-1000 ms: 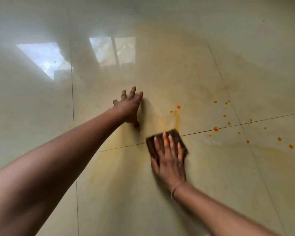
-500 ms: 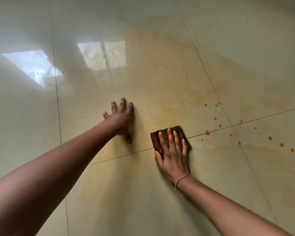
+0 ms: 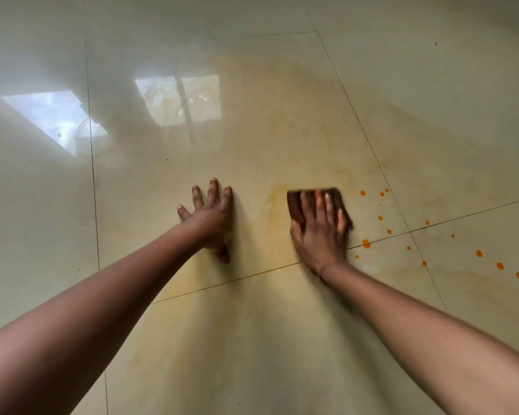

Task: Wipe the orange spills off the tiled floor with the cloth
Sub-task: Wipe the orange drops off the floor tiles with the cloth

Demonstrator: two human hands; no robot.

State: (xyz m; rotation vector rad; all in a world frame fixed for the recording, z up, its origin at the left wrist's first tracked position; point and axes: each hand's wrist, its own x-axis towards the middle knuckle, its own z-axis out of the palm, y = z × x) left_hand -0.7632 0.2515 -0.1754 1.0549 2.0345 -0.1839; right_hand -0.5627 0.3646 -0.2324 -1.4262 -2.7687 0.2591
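Right hand [image 3: 319,232] laid flat, fingers straight and slightly spread, pressed on one dark cloth [image 3: 295,205], left hand [image 3: 210,217] spread flat on floor [image 3: 282,339] nearby, one yellow smear [image 3: 271,211] seen between the two hands, some fifteen orange drops [image 3: 366,243] scattered right of cloth

I have two hands on the floor [image 3: 252,339]: my left hand [image 3: 212,221] at the middle of the frame and my right hand [image 3: 318,235] just right of it. All five fingers [image 3: 212,193] of the left show, and I count five on the right as well. One cloth [image 3: 295,205], dark brown, lies under the right one. There are about fifteen orange drops [image 3: 366,243], all in the right half; the smallest are too faint to count surely. One yellowish smear [image 3: 274,205] sits left of the cloth. Two window reflections [image 3: 54,118] lie in the upper left.
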